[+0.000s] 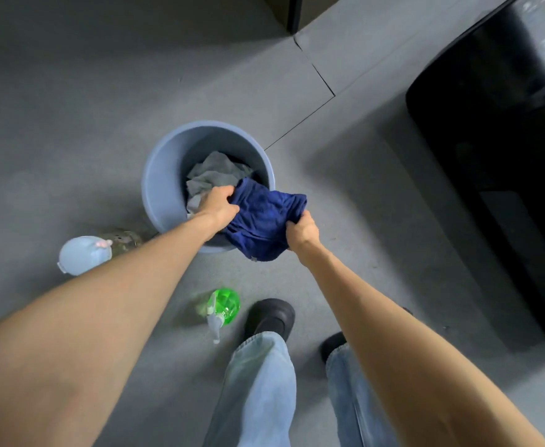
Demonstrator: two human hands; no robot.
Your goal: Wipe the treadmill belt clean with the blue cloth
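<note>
So both hands, left hand [218,204] and right hand [301,229], clenched the blue cloth [264,221] over the bucket [161,175]; treadmill [490,156] lay right of it, right hand nearer.

Bare forearms, light-blue wide-leg jeans [258,391], chunky black shoes [272,317]

Clearance around bucket [155,188]
Open floor [71,124] is lying left and beyond; green spray bottle [227,305] and pale bottle [82,254] are crowding the near side; treadmill [496,162] is blocking right.

Soft, even light; faint shadows on the floor [71,124]; wide-angle stretch at edges.
</note>
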